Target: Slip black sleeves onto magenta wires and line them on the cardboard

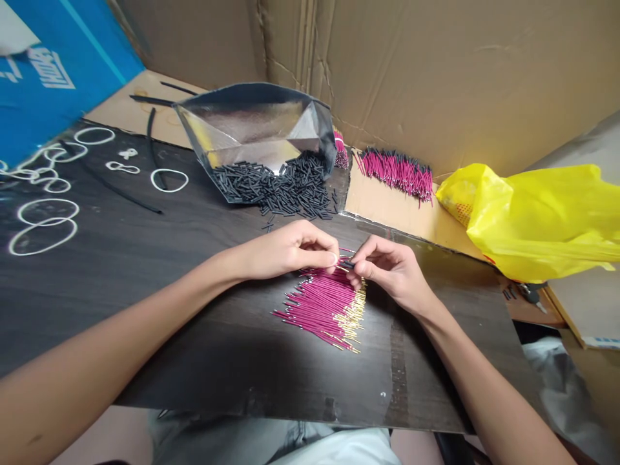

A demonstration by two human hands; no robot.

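Observation:
My left hand [305, 248] is closed in a pinch on a thin red wire, mostly hidden by the fingers. Facing it, my right hand [387, 265] pinches a short black sleeve [346, 263], which meets the wire's end between the two hands. How far the sleeve sits over the wire I cannot tell. Just below both hands, a spread of magenta-red wires [314, 300] lies on the dark table, with gold terminals [354, 316] at their right ends. Beyond the hands, a heap of short black sleeves [285, 187] spills from an open silver-lined bag [261, 123].
White rubber bands [43, 236] and black tubing [121, 194] lie at the left. Wires with black ends [397, 173] rest on a cardboard strip [378, 206] at the back. A yellow plastic bag [537, 213] is at the right. Cardboard walls [436, 77] close off the back.

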